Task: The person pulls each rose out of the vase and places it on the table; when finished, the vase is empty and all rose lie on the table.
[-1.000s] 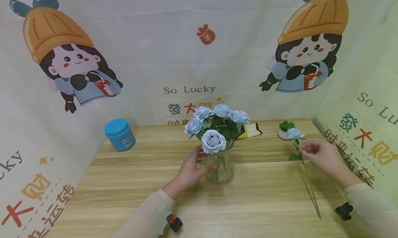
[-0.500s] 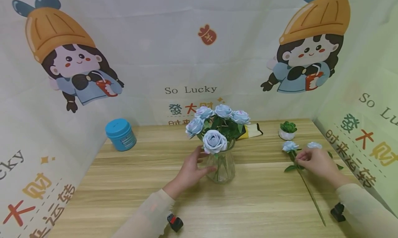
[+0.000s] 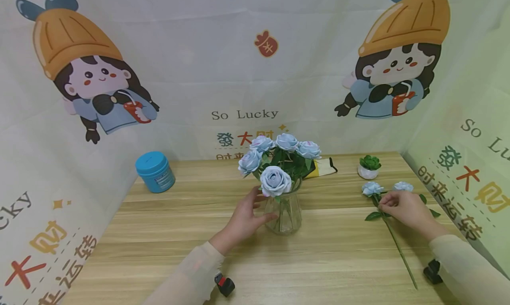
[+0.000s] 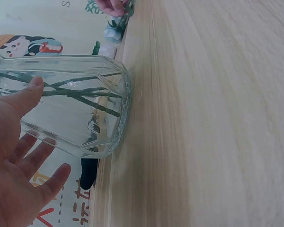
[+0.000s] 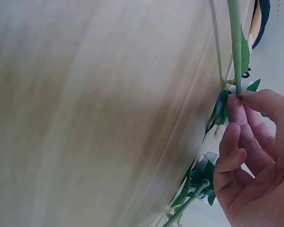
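Note:
A clear glass vase (image 3: 290,215) holding several light blue roses (image 3: 276,181) stands upright mid-table. My left hand (image 3: 246,217) holds its left side; in the left wrist view the thumb lies across the glass vase (image 4: 80,123), with fingers beyond. Green stems (image 4: 71,93) show inside it. To the right, my right hand (image 3: 408,211) pinches the stem of a single blue rose (image 3: 372,189) between thumb and fingertips, also seen on the green stem (image 5: 235,52) in the right wrist view. Another blue rose (image 3: 403,187) lies just behind that hand, partly covered by it.
A small succulent in a white pot (image 3: 368,168) stands at the back right. At the back left is a blue lidded tub (image 3: 155,173). A yellow, white and black item (image 3: 322,167) lies behind the vase. Printed cloth (image 3: 187,66) hangs around the table.
My right hand has come nearer and slightly left with the rose, uncovering the succulent's pot. A second rose has come into view beside that hand. My left hand stays on the vase.

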{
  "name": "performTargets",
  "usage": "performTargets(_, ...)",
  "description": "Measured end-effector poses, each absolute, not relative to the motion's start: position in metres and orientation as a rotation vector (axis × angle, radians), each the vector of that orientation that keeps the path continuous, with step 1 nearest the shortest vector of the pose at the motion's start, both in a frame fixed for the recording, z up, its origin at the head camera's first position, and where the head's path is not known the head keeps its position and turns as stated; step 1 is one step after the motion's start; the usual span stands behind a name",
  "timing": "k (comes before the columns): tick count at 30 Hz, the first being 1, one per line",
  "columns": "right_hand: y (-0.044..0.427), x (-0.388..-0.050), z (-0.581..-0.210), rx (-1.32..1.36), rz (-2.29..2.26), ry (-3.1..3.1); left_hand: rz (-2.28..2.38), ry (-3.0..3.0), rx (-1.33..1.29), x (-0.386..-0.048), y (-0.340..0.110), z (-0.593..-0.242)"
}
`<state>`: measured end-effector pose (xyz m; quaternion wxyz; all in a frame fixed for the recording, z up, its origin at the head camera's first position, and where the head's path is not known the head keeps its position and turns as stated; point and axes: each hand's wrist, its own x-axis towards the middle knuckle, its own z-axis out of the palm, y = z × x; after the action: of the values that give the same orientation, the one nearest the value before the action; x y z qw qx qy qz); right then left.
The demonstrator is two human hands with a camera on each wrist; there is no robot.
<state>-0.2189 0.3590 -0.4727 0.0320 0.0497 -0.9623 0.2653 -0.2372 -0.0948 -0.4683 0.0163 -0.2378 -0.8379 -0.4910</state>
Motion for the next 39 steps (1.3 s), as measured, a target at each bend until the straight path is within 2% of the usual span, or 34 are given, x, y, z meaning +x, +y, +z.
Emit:
performTargets(12,0.343,-0.212,-0.459,0.154,0.811,-2.841,-1.526,-2.598,-0.721,-0.237,-0.096,-0.47)
performTargets(28,0.254,-0.193,-0.431,0.191,1.242,-2.543,-1.547,-2.602,-0.736,-0.236,-0.095,-0.472)
performTargets(39,0.199,-0.196,-0.422,0.237,1.483,-2.339,-1.547,-2.6,-0.737,-0.237,-0.096,-0.471)
